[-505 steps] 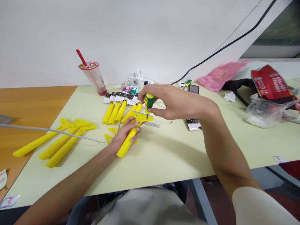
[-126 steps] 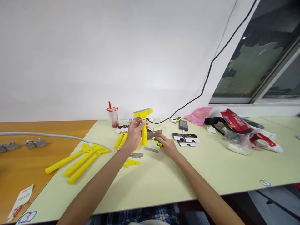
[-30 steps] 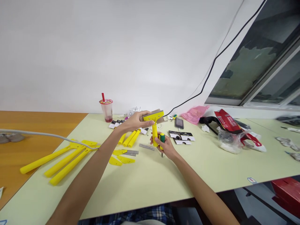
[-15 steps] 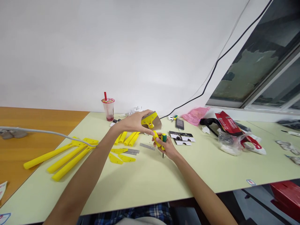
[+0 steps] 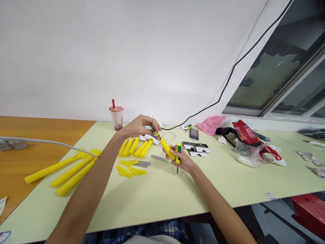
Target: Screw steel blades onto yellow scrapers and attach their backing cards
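Above the table, a yellow-handled scraper [image 5: 165, 145] is turned nearly edge-on, tilted with its head up to the left. My left hand [image 5: 142, 126] pinches the scraper at its head, and the fingers hide most of the blade. Closed round the lower end of the handle is my right hand [image 5: 185, 160]. It also grips a green and yellow screwdriver [image 5: 178, 152], shaft pointing down. Below my hands lie flat yellow plates [image 5: 124, 171] and grey metal strips [image 5: 158, 158]. Several yellow handles [image 5: 132, 147] rest behind them.
Three long yellow scraper handles [image 5: 68, 178] lie on the left under a grey cable [image 5: 50, 142]. A cup with a red straw [image 5: 117, 118] stands at the back. Black-and-white cards [image 5: 196, 149], a pink bag [image 5: 211, 124] and a red package [image 5: 246, 134] lie to the right.
The scraper has turned from showing its broad face to nearly edge-on. My left hand has lowered slightly with it. My right hand still holds the screwdriver and handle in about the same place.
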Tool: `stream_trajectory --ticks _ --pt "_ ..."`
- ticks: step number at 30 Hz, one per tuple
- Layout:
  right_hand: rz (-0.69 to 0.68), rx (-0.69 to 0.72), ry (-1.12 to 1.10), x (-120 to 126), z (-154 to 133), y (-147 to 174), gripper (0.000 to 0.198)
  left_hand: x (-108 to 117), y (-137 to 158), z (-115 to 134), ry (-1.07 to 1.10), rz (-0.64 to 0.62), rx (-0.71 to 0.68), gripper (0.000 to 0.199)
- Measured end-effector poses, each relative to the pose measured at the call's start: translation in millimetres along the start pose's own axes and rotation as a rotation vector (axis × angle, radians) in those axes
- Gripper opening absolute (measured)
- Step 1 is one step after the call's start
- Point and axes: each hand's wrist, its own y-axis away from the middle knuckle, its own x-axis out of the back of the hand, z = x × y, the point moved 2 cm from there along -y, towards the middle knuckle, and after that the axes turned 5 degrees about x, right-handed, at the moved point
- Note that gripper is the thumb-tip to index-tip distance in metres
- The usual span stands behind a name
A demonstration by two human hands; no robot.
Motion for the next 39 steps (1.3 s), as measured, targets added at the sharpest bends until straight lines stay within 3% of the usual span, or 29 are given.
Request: stream_trajectory --ticks 4,8,16,25,39 --pt "-0.038 -0.012 -0.013 -5.4 -5.2 2.4 0.045 6.7 -1.2 -9.6 -0.002 0.044 -0.068 0.008" --pt "0.022 0.049 0.033 -5.4 -6.0 1.5 0.046 11.9 -2.1 -19.0 -0.043 0.099 -0.081 0.014" --pt "0.130 0.088 0.050 0.9 -0.3 -2.3 0.046 21.5 -1.1 -30.9 -0.159 0.126 0.083 0.019" --pt "0.157 0.097 0.053 3.2 1.7 -4.0 0.049 18.3 -2.1 -25.6 -0.137 0.138 0.214 0.028" --pt "0.145 0.070 0.014 0.1 0.5 -3.2 0.057 15.4 0.6 -19.6 -0.215 0.262 0.143 0.030"
